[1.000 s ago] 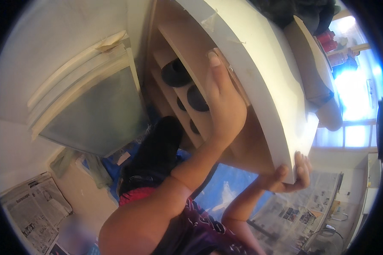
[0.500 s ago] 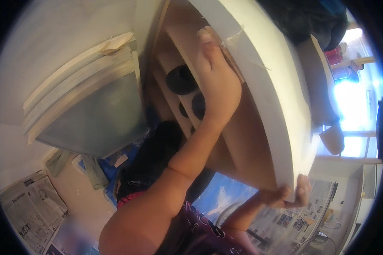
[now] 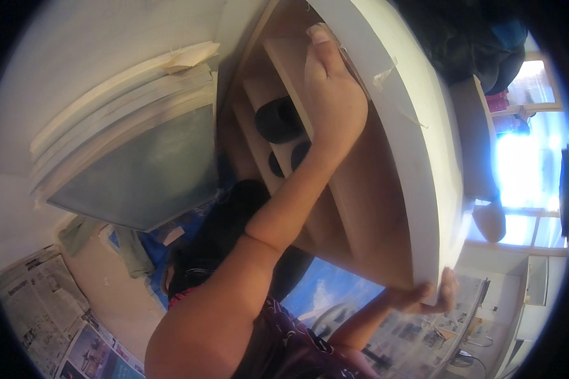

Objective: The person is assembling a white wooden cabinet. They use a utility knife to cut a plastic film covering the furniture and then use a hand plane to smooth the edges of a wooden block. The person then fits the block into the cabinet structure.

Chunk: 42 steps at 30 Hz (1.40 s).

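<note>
White shelf unit (image 3: pixel 427 164) with brown inner shelves takes up the centre to upper right, slanted in view, in front of the person. Left hand (image 3: pixel 338 104) clasps the inner edge of its white board, thumb in view, fingers mostly hidden; right hand (image 3: pixel 427 298) pinches the lower corner, thumb on one side, fingers on the other. Dark rounded items (image 3: pixel 277 120) sit on the shelves. Cardboard piece (image 3: pixel 477 148) and black bundle (image 3: pixel 468 47) rest against the unit's outer white face. Left side: pale wall (image 3: pixel 126 28), grey panel (image 3: pixel 148 164) in a light frame beside it. Pale floor (image 3: pixel 117 278) below, newspaper sheets (image 3: pixel 41 297) and a colour page (image 3: pixel 93 354) spread at lower left, grey-green cloth (image 3: pixel 133 252) near the panel. Blue sheet (image 3: pixel 329 287) lies under the unit's lower end. More newspaper (image 3: pixel 408 338) at lower right, partly blurred. Bright window (image 3: pixel 528 164) far right, washed out.
</note>
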Motion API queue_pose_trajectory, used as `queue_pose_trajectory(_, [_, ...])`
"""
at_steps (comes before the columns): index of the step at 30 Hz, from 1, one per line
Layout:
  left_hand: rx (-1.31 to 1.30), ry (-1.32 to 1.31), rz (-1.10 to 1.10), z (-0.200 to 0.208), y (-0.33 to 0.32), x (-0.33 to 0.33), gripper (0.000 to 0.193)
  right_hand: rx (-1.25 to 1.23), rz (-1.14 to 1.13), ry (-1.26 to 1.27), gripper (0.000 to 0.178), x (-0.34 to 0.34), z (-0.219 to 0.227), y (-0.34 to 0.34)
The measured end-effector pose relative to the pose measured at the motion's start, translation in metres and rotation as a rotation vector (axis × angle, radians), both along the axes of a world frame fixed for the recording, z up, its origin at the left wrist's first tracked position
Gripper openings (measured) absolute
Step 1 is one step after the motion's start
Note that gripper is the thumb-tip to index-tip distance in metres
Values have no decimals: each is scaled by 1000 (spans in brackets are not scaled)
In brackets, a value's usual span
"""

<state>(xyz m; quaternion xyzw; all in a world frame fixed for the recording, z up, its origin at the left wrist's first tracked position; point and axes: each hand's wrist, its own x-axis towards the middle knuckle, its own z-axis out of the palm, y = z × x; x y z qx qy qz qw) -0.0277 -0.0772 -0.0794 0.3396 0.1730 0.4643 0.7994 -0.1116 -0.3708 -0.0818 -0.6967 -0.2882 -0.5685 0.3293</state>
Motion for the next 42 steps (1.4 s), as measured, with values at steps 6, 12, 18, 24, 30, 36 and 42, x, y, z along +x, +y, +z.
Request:
queue_pose_trajectory(6, [64, 34, 73, -9, 34, 19, 68, -13, -70, 9, 41, -2, 0, 0])
queue_pose_trajectory(12, [170, 232, 52, 10, 95, 4, 64, -5, -94, -56, 42, -1, -9, -6])
queue_pose_trajectory(18, [-256, -212, -241, -29, 54, -14, 61, -21, 2, -11, 35, 0, -3, -17])
queue_pose_trajectory(24, [-488, -527, -687, -34, 7, -75, 77, 23, 62, 79, 35, -5, -1, 0])
queue_pose_trajectory(30, [-237, -649, -709, -24, 10, -106, 90, 129, 167, 123, 27, -12, -1, 13])
queue_pose_trajectory(36, [-253, -596, -733, -10, 16, -116, 85, 9, 103, 83, 29, -15, 7, 7])
queue_pose_trajectory(42, [-335, -536, -935, -36, 15, -132, 72, 26, 203, 157, 35, -16, 11, 2])
